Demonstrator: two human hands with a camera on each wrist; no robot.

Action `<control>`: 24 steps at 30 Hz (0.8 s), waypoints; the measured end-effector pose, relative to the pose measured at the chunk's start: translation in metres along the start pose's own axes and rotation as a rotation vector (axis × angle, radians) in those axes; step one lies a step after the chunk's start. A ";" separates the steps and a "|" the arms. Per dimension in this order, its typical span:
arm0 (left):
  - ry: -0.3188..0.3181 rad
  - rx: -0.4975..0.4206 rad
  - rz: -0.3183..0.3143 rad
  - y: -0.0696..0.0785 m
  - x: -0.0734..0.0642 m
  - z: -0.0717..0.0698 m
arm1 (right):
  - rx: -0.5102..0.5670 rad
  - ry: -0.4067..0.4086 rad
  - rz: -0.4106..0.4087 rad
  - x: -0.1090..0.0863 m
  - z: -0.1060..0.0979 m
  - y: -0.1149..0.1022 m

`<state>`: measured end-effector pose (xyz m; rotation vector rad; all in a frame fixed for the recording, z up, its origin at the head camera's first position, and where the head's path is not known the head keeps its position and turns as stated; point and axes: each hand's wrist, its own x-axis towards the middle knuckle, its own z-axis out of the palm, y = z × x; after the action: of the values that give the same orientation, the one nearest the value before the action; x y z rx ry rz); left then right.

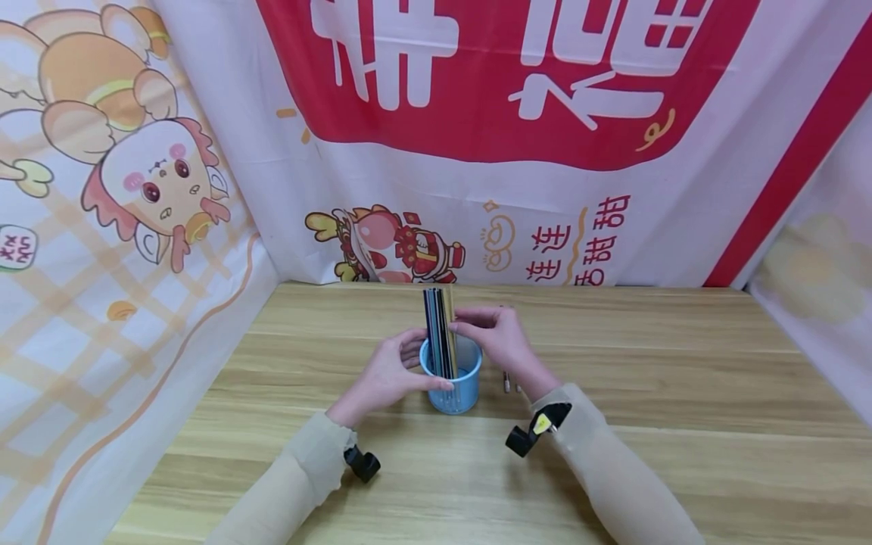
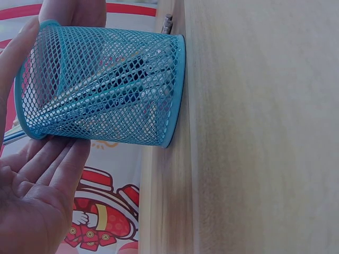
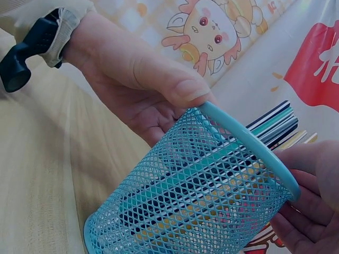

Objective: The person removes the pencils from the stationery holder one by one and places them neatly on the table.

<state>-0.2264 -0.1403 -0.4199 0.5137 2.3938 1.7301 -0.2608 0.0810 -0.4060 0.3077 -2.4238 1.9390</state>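
1. Left of the left hand hangs a side cloth [image 1: 102,341] printed with a cartoon animal.
2. Behind the left hand, toward the person, come a beige sleeve [image 1: 293,469] and a small black device [image 1: 363,464] at the wrist.
3. The left hand [image 1: 391,371] grips the cup from its left, thumb across the near rim, other fingers on its far side.
4. Between the two hands, the light-blue mesh cup [image 1: 455,401] stands upright on the wood-grain table [image 1: 681,424]. Dark and blue pencils [image 1: 434,333] lean in it, beside gold-coloured pencils [image 1: 450,303]. Beyond both hands hangs a red-and-white back cloth [image 1: 381,182].
5. The right hand [image 1: 507,344] pinches the gold-coloured pencils above the rim between thumb and forefinger; how its other fingers lie is partly hidden.
6. Just under the right hand, slim stick ends [image 1: 507,382] lie on the table, the rest hidden.
7. Behind the right hand are another beige sleeve [image 1: 613,469] and a black device with a yellow mark [image 1: 523,440].
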 end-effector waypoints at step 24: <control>0.007 0.011 0.001 -0.001 0.001 0.000 | 0.024 0.042 0.014 -0.002 -0.002 -0.001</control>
<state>-0.2274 -0.1404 -0.4211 0.5113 2.4101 1.7227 -0.2590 0.0830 -0.4050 0.2487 -2.3847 1.9607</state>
